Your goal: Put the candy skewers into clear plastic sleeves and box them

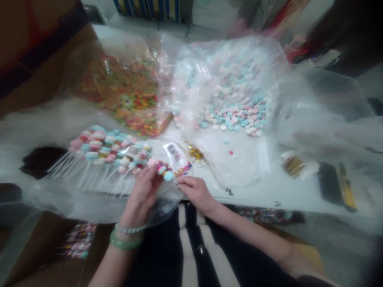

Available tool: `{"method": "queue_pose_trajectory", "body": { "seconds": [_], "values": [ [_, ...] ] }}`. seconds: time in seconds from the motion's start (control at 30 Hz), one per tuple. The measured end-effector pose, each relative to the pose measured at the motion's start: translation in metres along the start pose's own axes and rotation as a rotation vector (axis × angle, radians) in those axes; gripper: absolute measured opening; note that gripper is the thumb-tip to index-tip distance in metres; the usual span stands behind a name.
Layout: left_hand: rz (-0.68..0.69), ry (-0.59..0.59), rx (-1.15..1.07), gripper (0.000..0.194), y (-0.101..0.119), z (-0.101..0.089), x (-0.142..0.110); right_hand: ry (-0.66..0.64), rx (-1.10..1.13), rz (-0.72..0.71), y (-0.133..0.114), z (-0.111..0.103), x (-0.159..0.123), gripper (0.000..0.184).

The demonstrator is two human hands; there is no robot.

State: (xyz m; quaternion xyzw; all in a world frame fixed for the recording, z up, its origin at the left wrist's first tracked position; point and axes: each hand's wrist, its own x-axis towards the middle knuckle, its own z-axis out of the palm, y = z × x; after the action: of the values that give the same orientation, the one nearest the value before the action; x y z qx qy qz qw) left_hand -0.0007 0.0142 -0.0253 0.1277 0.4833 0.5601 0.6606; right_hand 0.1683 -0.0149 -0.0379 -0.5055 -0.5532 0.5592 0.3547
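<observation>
Head view: left hand (pixel 146 183), fingers curled in, grips a candy skewer (pixel 168 175), held between both hands just right of the skewer pile (pixel 95 145). Right hand (pixel 196 193) pinches its end, probably the stick; blur obscures this. Pile looks assembled; pastel sweets (pixel 233 115) and orange-green candies (pixel 131 99) appear unthreaded.

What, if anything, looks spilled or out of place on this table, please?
A pale blue candy and a small red piece look stray, lying apart from the pastel candies heaped in the clear plastic bag. I cannot tell whether these two are inside it.
</observation>
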Motion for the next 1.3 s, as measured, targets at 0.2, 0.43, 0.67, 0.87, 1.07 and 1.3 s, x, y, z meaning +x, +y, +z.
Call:
{"method": "queue_pose_trajectory", "body": {
  "seconds": [0.2,0.43,0.67,0.87,1.07,1.3],
  "values": [
    [-0.027,-0.001,-0.009,0.022,-0.001,0.000,-0.002,0.009,-0.065,-0.080,0.003,0.007,0.010,0.013],
    [-0.113,-0.046,-0.164,0.030,0.032,-0.010,0.001,-0.032,0.002,-0.045,0.006,0.007,0.014,0.009],
    [-0.072,0.023,-0.223,0.029,0.020,0.006,0.001,0.037,-0.173,-0.215,-0.005,0.009,0.012,0.014],
    [-0.112,-0.070,-0.228,0.035,0.009,0.007,-0.001,-0.117,0.127,0.043,-0.016,0.010,0.015,0.010],
    [-0.170,-0.082,-0.119,0.029,-0.004,0.013,-0.004,-0.122,0.605,0.427,-0.017,0.021,0.022,0.020],
    [-0.168,-0.012,-0.212,0.033,0.015,0.005,0.009,-0.065,0.552,0.413,-0.015,0.011,0.023,0.018]
  ]
}}
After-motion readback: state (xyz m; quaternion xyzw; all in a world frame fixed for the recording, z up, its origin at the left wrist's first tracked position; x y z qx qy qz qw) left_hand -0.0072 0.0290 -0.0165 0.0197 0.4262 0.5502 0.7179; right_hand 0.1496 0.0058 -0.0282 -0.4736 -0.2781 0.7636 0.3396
